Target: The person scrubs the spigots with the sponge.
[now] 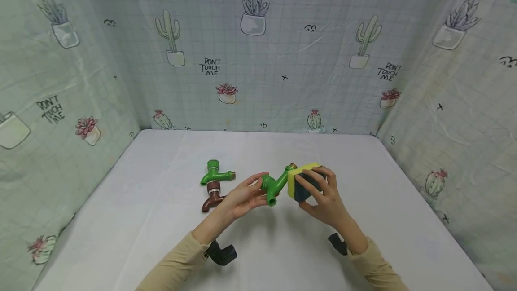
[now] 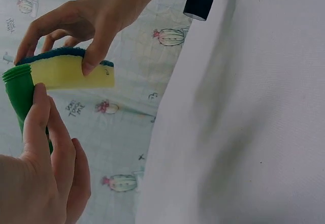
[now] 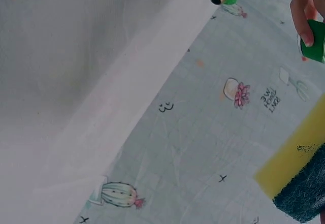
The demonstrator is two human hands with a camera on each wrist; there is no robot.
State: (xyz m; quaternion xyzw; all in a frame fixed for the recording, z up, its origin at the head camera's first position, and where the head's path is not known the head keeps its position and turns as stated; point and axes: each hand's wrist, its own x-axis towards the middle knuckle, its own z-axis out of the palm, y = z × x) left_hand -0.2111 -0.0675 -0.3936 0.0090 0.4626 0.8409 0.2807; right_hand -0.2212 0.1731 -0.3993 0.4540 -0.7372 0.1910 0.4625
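Observation:
Held up over the white table, a green plastic tap (image 1: 275, 186) with a brass-coloured threaded end is in my left hand (image 1: 246, 196). The thumb and fingers grip it at the round knob end, and its spout points down toward me. My right hand (image 1: 329, 203) pinches a sponge (image 1: 291, 184), yellow on one side and dark green scouring pad on the other. The sponge's yellow face is right at the tap's threaded end in the head view. In the left wrist view, the right thumb presses the yellow foam (image 2: 61, 74) while the fingers lie over the scouring side.
Left of my hands, a second green tap (image 1: 218, 176) lies on the table (image 1: 169, 160), with a brown tap (image 1: 212, 200) just in front of it. Black wrist mounts (image 1: 222, 254) sit under both forearms. Plant-printed cloth (image 1: 282, 57) walls the table's back and sides.

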